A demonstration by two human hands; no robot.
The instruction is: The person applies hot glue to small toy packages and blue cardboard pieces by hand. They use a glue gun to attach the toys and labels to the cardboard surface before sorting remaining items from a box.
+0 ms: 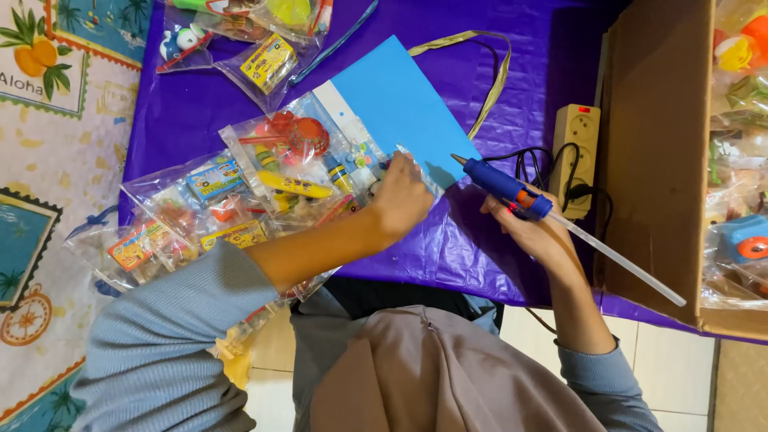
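Left hand [400,200] fingers press toy packet [320,160] flat beside blue card [408,112] | right hand [532,232] fingers grasp glue gun [504,188], nozzle aimed at card edge

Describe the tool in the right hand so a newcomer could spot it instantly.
On the purple cloth, look left of the cardboard box. The right hand grips a blue glue gun; only it has an orange trigger and a long clear stick trailing from its back.

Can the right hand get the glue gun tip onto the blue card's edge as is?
Probably yes. The right hand holds the glue gun with its nozzle just off the blue card and nothing between them. The left hand pins the toy bag beside it, clear of the path.
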